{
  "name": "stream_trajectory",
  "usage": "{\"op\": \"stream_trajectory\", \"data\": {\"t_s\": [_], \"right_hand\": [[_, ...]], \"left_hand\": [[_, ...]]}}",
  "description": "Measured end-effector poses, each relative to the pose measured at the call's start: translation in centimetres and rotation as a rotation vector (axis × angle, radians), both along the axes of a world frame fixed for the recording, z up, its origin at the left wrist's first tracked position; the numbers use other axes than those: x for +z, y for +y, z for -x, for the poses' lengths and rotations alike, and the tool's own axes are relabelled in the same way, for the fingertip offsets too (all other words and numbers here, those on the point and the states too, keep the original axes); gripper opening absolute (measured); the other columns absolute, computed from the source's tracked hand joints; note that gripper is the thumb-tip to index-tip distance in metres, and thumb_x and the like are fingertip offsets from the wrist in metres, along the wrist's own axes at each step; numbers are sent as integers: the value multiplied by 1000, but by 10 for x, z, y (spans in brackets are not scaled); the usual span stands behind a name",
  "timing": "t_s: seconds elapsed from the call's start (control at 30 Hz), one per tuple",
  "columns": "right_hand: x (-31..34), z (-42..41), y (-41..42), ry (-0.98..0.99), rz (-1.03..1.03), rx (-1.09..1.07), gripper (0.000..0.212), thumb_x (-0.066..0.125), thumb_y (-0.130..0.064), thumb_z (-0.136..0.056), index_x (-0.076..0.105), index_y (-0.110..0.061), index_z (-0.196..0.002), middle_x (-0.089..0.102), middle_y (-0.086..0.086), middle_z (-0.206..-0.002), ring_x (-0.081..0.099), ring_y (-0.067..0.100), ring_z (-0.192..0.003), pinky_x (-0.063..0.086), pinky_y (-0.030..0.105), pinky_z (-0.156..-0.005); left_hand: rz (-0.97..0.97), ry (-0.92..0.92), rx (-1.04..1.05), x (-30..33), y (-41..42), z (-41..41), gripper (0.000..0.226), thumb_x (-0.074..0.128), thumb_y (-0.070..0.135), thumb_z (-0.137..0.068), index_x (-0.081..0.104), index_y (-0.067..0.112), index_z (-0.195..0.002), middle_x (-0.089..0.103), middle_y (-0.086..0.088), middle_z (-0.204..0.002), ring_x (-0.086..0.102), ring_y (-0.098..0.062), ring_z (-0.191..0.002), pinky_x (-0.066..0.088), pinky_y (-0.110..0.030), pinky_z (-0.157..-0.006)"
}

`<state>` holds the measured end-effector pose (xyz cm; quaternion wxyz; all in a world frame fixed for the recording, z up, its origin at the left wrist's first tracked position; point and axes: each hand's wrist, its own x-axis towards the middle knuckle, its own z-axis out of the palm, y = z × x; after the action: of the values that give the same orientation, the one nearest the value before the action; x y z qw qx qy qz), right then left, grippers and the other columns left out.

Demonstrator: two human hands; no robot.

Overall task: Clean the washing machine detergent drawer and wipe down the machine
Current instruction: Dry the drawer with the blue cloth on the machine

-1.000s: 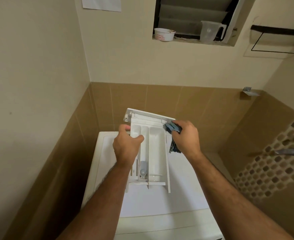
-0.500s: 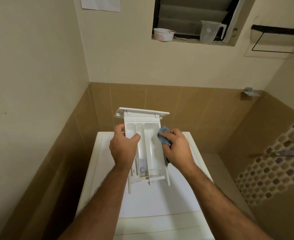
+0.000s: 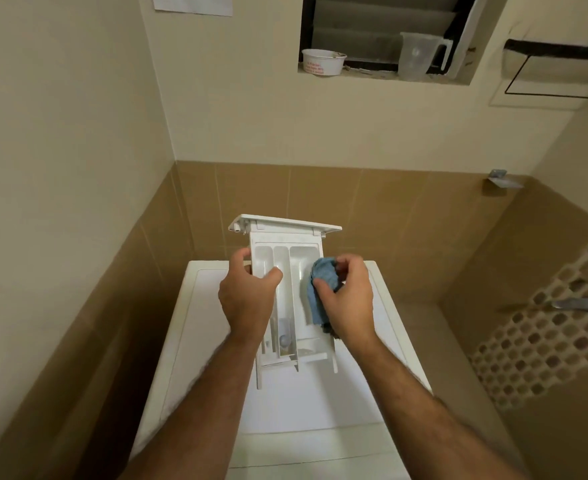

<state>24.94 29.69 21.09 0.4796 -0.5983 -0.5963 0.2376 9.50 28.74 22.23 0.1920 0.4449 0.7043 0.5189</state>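
Blue cloth (image 3: 322,289) is bunched in the right hand (image 3: 348,299), fingers and thumb curled round it, and pressed against the right side of the detergent drawer (image 3: 292,299), at the edge of its widest compartment. Just left of that, the left hand (image 3: 247,299) clamps the drawer's left wall, thumb hooked over the rim into the narrow left compartment, fingers wrapped behind.

The drawer is out of its slot, held above the top of the washing machine (image 3: 216,341), with its front panel pointing away from the person and its open rear end nearest the wrists. Its long axis runs almost straight away from the body, so any wiping stroke would travel along that line. I count 3 compartments; the cloth hand is nearer the wide right one and looks set to work there, while the middle and left channels lie under or beside the holding hand.

Beyond the drawer, a white bowl (image 3: 323,62) and a clear jug (image 3: 419,57) sit on a window ledge high on the wall.
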Motion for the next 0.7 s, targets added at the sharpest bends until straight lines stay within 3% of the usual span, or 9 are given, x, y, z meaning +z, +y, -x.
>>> {"op": "stream_trajectory", "data": {"t_s": [0.1, 0.23, 0.4, 0.57, 0.7], "right_hand": [[13, -1, 23, 76, -1, -69, 32, 74, -21, -83, 59, -23, -111, 62, -8, -105, 59, 4, -91, 47, 11, -76], [13, -3, 32, -100, -17, -60, 22, 61, -31, -93, 65, -15, -109, 66, -4, -96, 61, 12, -84, 49, 25, -74], [-10, -10, 20, -40, 128, 31, 25, 58, -34, -96, 62, -15, -112, 65, -6, -95, 61, 9, -84, 45, 20, -77], [-26, -20, 11, 40, 225, 94, 19, 63, -31, -92, 61, -17, -106, 63, -13, -89, 60, 1, -80, 42, 7, -67], [-41, -30, 0, 69, 254, 124, 18, 64, -28, -90, 61, -16, -104, 65, -10, -90, 62, 4, -82, 45, 8, -68]], "left_hand": [[-15, 0, 8, 2, -1, -10, 51, 78, 30, -79, 53, 19, -122, 55, 14, -86, 49, 1, -61, 34, -8, -55], [-67, -8, 31, 8, 1, -19, 52, 79, 30, -79, 54, 19, -122, 57, 13, -95, 54, -5, -71, 36, -6, -60], [-97, -8, 49, 9, 5, -16, 50, 79, 30, -78, 55, 20, -120, 58, 14, -94, 57, -7, -74, 37, -7, -60], [-100, -34, 59, 4, 5, -19, 49, 79, 31, -77, 56, 21, -118, 58, 16, -95, 60, -7, -79, 37, -8, -61], [-98, -64, 72, 3, 6, -23, 49, 79, 32, -77, 55, 22, -119, 58, 18, -97, 56, 2, -72, 37, -6, -61]]}}
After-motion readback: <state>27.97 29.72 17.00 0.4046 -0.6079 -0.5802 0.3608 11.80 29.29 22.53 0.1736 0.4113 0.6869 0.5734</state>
